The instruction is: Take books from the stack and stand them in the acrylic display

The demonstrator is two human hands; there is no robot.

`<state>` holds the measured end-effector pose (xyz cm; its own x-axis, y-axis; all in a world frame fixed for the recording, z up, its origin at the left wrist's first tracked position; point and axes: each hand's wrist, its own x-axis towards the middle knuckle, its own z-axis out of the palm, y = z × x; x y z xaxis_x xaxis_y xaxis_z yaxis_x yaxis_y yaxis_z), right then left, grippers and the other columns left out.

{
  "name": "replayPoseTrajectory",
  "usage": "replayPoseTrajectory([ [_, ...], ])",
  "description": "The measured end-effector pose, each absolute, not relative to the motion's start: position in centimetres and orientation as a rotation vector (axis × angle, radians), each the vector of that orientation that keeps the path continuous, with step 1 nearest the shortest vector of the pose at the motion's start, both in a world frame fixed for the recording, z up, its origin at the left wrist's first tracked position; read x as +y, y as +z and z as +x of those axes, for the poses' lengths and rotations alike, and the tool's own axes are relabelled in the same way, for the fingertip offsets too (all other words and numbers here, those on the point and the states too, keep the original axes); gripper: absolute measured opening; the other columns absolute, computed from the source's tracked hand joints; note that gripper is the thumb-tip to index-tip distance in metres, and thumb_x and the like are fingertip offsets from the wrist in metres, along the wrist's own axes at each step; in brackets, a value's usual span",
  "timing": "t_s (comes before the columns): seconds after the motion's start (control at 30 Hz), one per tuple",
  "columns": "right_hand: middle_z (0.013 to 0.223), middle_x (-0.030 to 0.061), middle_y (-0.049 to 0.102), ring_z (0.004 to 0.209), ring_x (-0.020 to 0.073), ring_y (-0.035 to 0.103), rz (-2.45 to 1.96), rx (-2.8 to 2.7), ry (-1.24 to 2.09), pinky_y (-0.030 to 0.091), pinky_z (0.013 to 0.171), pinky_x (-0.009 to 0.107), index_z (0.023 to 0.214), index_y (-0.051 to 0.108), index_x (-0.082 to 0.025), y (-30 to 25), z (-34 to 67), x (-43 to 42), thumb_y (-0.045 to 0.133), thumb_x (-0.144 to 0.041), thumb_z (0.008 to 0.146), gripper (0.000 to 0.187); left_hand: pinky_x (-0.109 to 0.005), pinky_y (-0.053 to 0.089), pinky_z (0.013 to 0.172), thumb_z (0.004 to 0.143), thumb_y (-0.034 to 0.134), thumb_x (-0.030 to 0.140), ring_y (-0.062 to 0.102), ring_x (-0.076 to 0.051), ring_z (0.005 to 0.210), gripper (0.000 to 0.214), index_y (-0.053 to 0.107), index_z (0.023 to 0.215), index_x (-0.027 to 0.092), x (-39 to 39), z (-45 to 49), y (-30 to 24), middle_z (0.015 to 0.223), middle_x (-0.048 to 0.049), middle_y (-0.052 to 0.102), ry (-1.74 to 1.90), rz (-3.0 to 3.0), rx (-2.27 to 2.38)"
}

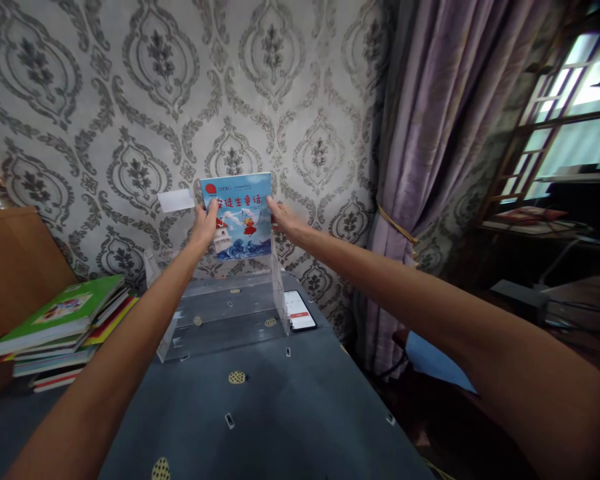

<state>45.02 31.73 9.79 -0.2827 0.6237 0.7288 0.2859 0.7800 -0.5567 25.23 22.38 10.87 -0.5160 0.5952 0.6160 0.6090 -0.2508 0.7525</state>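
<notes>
A blue children's book (244, 223) with red Chinese characters and a picture of waves on its cover is held upright in front of the wall. My left hand (204, 223) grips its left edge, thumb on the cover. On the opposite edge, my right hand (283, 219) pinches the book, with the thumb at the front. Below the book stands a clear plastic rack (280, 293) on the dark cloth-covered table (280, 413). A white card or paper (176, 200) shows just left of my left hand; I cannot tell what holds it up.
A stack of books (63, 317) with a green one on top lies at the left, near a brown wooden panel (23, 247). Beside the rack's right side is a phone (300, 311) with its screen lit. A tied purple curtain (410, 167) hangs at the right.
</notes>
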Motion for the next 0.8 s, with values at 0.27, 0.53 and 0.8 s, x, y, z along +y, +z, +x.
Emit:
replayPoseTrajectory([
  [0.27, 0.080, 0.0037, 0.065, 0.079, 0.0210, 0.062, -0.457, -2.067, 0.587, 0.047, 0.077, 0.034, 0.094, 0.063, -0.023, -0.5, 48.7, 19.7, 0.039, -0.057, 0.098, 0.042, -0.049, 0.035, 0.113, 0.098, 0.046, 0.036, 0.046, -0.028, 0.135, 0.036, 0.043, 0.131, 0.020, 12.6, 21.7, 0.3, 0.137, -0.0192, 0.052, -1.148, -1.612, -1.419],
  [0.53, 0.082, 0.0047, 0.071, 0.075, 0.0222, 0.068, -0.632, -2.347, 1.210, 0.053, 0.072, 0.036, 0.116, 0.067, -0.025, -13.7, 49.3, 14.0, 0.044, -0.059, 0.095, 0.047, -0.056, 0.030, 0.113, 0.098, 0.039, 0.042, 0.041, -0.035, 0.139, 0.047, 0.051, 0.133, 0.014, 4.7, 9.0, -1.4, 0.146, -0.0245, 0.047, -0.553, -1.333, -1.889],
  [0.8, 0.080, 0.0076, 0.070, 0.069, 0.0216, 0.067, -0.755, -2.107, 1.393, 0.055, 0.068, 0.036, 0.101, 0.070, -0.018, -16.2, 48.8, 13.0, 0.047, -0.069, 0.086, 0.058, -0.068, 0.035, 0.105, 0.088, 0.037, 0.071, 0.041, -0.047, 0.138, 0.083, 0.043, 0.148, 0.013, 0.0, 0.8, -0.9, 0.153, -0.0262, 0.042, -0.039, -1.245, -2.673],
])
